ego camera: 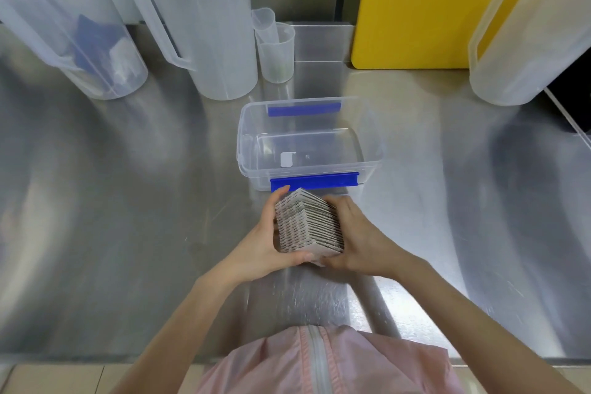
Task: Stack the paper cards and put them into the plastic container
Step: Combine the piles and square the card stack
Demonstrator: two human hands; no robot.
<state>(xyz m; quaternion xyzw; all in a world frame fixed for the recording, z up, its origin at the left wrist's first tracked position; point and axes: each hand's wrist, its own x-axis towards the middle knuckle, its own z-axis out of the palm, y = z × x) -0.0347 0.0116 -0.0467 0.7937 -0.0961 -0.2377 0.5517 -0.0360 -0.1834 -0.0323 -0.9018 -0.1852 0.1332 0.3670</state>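
A thick stack of grey paper cards with dashed edge markings is held between both hands just above the steel table. My left hand grips its left side, thumb curled under the near corner. My right hand presses against its right side. Directly behind the stack stands the clear plastic container with blue clips at front and back. It is open, lidless, with only a small white label on its floor.
Three large translucent pitchers and a small measuring cup stand along the back. A yellow cutting board leans against the wall. The table's near edge lies by my pink garment.
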